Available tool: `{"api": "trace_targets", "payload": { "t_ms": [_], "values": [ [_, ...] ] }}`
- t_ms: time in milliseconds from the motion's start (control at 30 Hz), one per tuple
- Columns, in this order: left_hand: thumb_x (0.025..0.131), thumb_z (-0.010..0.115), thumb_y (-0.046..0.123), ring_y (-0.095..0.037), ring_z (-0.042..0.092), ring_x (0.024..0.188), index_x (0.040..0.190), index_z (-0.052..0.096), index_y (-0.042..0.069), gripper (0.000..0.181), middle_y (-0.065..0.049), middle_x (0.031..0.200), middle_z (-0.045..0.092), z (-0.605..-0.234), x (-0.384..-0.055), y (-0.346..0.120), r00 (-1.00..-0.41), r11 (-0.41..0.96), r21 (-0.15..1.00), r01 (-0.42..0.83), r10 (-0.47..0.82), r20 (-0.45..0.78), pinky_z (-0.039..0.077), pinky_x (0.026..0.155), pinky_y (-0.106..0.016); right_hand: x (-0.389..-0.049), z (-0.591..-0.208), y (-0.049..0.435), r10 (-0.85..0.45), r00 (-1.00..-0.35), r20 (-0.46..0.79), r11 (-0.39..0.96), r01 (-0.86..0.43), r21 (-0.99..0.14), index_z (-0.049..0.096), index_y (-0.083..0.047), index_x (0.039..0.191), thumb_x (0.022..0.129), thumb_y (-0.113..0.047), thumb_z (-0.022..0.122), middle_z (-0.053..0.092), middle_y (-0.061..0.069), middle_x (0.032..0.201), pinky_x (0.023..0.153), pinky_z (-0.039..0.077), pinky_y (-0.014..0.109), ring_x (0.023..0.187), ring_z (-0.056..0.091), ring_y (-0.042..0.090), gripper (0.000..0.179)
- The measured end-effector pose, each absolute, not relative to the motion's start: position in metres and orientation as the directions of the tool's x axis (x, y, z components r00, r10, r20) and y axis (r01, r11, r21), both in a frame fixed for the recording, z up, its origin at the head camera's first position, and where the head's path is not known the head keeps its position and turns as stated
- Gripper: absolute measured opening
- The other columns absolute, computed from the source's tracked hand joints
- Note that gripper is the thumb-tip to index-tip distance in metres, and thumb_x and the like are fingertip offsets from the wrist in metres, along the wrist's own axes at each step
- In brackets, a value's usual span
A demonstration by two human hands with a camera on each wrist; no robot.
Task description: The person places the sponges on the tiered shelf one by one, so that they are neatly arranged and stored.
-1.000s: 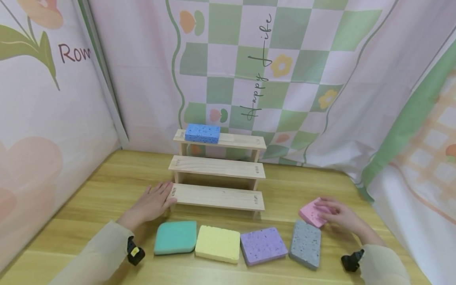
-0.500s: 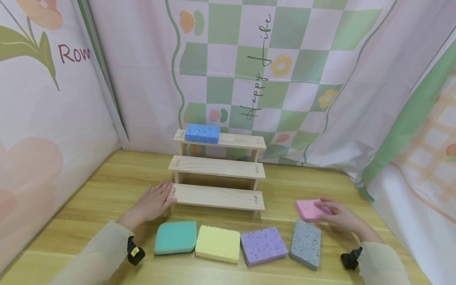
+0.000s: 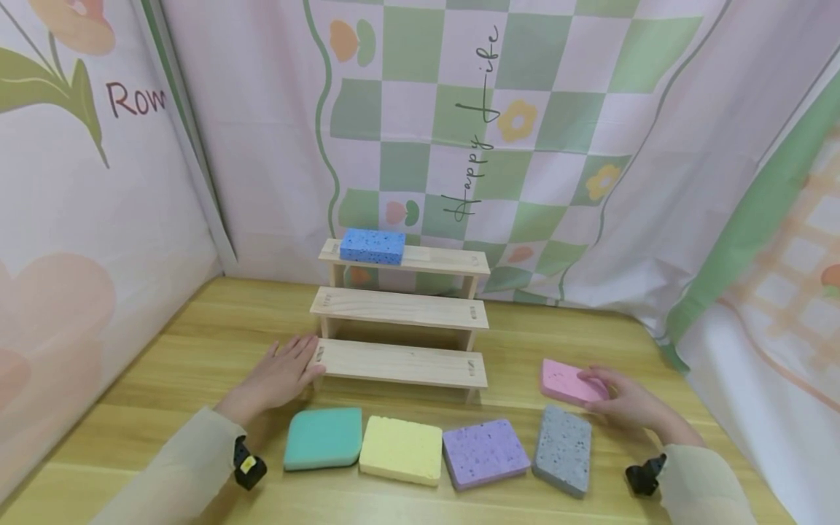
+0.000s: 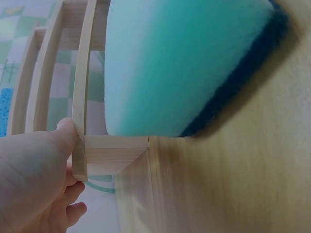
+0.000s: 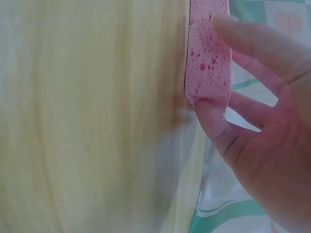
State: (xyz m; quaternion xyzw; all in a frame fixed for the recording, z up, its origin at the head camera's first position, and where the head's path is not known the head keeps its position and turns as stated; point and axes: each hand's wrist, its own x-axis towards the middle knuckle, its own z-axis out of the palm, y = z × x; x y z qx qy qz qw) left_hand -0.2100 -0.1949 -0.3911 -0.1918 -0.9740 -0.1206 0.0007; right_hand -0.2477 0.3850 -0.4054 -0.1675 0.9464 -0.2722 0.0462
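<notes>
A three-step wooden stand [image 3: 400,362] is on the table, and my left hand [image 3: 278,375] grips the left end of its lowest step. In the left wrist view the thumb [image 4: 67,131] lies against the board, with other fingers curled by its end. My right hand [image 3: 623,399] holds a pink sponge [image 3: 563,380] by its right end, low over the table right of the stand. Thumb and fingers sit around the sponge's end in the right wrist view. On the top step, toward the left, lies a blue speckled sponge [image 3: 372,246].
Along the front runs a row of sponges: teal [image 3: 324,437] with a dark scouring layer, yellow [image 3: 402,450], purple [image 3: 485,453] and speckled grey [image 3: 562,450]. The grey one is just in front of the pink sponge. Printed curtains [image 3: 262,146] hang behind the table and at both sides.
The pink sponge has turned in my right hand, its free end swinging left and away from me. My left hand stays in place on the stand.
</notes>
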Motion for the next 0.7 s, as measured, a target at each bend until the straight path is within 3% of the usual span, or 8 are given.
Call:
{"api": "trace_targets", "payload": {
  "t_ms": [700],
  "values": [
    [0.101, 0.032, 0.038, -0.043, 0.019, 0.132, 0.141, 0.024, -0.009, 0.062, -0.025, 0.145, 0.023, -0.3893, -0.2078, -0.1943, -0.924, 0.894, 0.238, 0.38, 0.379, 0.053, 0.012, 0.103, -0.06, -0.2486, -0.4045, 0.3844, -0.293, -0.955, -0.047, 0.818, -0.224, -0.53, 0.052, -0.005, 0.127, 0.075, -0.018, 0.073, 0.037, 0.034, 0.132, 0.086, 0.025, 0.071, 0.117, 0.031, 0.056, 0.058]
  ]
}}
